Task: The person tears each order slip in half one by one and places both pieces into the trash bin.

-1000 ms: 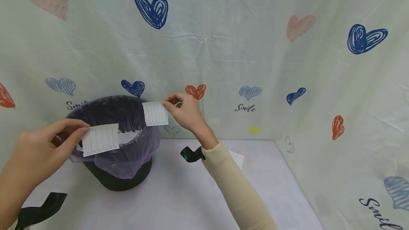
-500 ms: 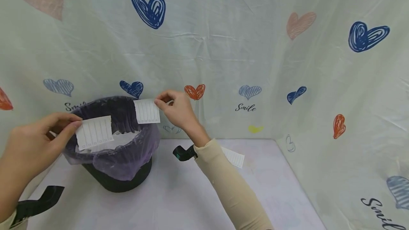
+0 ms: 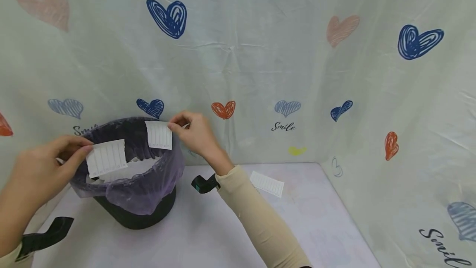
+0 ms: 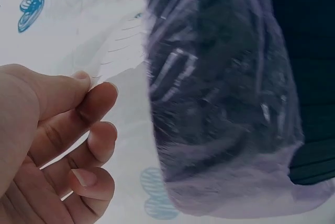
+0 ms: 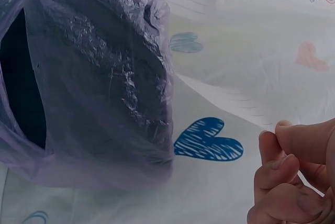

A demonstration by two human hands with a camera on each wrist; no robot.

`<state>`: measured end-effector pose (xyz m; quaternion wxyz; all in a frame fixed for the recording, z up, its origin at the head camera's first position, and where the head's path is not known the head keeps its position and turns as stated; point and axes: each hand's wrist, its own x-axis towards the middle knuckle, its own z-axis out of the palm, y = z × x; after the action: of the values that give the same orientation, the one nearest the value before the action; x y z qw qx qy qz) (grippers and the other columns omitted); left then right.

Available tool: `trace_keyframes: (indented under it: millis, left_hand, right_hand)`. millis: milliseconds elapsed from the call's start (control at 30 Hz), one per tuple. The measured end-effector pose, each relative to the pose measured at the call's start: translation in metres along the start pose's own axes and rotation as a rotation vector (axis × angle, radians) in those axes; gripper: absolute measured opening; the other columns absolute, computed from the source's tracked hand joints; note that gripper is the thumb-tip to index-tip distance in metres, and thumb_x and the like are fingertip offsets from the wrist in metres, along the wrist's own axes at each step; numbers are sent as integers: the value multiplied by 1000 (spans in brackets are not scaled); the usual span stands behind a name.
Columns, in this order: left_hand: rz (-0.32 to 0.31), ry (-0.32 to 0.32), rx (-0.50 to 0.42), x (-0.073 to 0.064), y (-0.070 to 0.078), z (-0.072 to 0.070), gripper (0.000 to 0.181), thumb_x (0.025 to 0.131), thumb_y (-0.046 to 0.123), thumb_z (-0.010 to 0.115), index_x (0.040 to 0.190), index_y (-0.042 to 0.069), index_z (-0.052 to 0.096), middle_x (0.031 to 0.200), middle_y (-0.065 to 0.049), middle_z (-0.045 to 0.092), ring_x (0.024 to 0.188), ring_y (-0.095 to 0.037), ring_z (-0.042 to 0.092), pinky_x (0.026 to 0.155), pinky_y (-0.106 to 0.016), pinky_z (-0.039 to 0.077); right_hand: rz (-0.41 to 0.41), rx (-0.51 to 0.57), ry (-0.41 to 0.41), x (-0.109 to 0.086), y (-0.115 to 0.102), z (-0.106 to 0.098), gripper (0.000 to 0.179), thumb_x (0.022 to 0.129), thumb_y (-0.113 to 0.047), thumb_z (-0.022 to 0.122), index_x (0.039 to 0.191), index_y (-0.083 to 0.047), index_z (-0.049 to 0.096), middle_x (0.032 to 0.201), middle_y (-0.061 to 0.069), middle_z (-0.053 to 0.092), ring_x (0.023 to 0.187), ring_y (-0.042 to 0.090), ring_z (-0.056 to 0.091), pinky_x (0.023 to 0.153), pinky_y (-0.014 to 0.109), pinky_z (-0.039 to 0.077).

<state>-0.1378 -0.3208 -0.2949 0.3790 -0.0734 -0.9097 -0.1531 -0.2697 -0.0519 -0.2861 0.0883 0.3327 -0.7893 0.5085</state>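
Note:
My left hand (image 3: 46, 166) pinches a white lined piece of paper (image 3: 107, 159) by its corner, between thumb and index finger, over the left side of the trash bin's opening. In my right hand (image 3: 197, 133), thumb and fingertip grip a second lined paper piece (image 3: 160, 135) above the bin's right rear rim. The dark bin (image 3: 139, 220) is lined with a translucent purple bag (image 3: 137, 199) folded over its rim. White paper (image 3: 138, 168) shows inside. Both wrist views show the fingertips on the paper corners beside the bag.
Another lined paper piece (image 3: 268, 183) lies flat on the white table (image 3: 223, 235), right of the bin and near my right sleeve. A curtain (image 3: 253, 65) printed with hearts hangs behind and to the right. Black camera mounts (image 3: 204, 184) are on both wrists.
My right hand has moved left with its paper, from beside the bin to over its rim. The left hand has shifted slightly left with its paper. More of the paper on the table shows.

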Motion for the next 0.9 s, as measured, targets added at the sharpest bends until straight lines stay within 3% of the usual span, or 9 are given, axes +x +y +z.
trace_keyframes:
  millis: [300,400,533,767,900]
  left_hand:
    - [-18,-21,13,-4,-4,1,17,83,-11,75,99,-6,69,80,-27,71,59,4,46,45,-11,29]
    - [-26,-30,20,-5,-3,0,17,83,-12,74,99,-7,69,80,-28,71,55,-17,57,44,-11,29]
    - [-42,-49,25,-5,-3,2,17,84,-12,74,100,-8,68,80,-29,70,58,-36,59,43,-13,30]
    - [-94,-98,40,-5,-5,7,14,87,-7,74,100,-8,69,78,-29,69,57,-27,55,43,-20,33]
    - [-84,-107,61,-3,-6,10,14,87,-4,74,99,-10,71,82,-32,70,57,-30,59,44,-22,37]
  right_hand:
    - [7,27,-21,-2,-3,6,11,100,-17,70,102,-8,76,94,3,75,77,4,63,64,16,51]
    - [10,34,-31,-3,-3,8,10,100,-17,70,102,-9,75,94,2,75,76,2,63,63,17,52]
    - [13,34,-39,-4,-3,9,10,100,-17,70,102,-9,75,95,2,74,76,2,62,63,17,51]
    - [23,38,-47,-5,-4,9,11,100,-18,69,103,-9,75,96,2,74,77,1,62,64,17,51]
    - [20,38,-45,-5,-4,8,10,100,-17,69,103,-9,75,96,2,74,78,1,62,64,17,51]
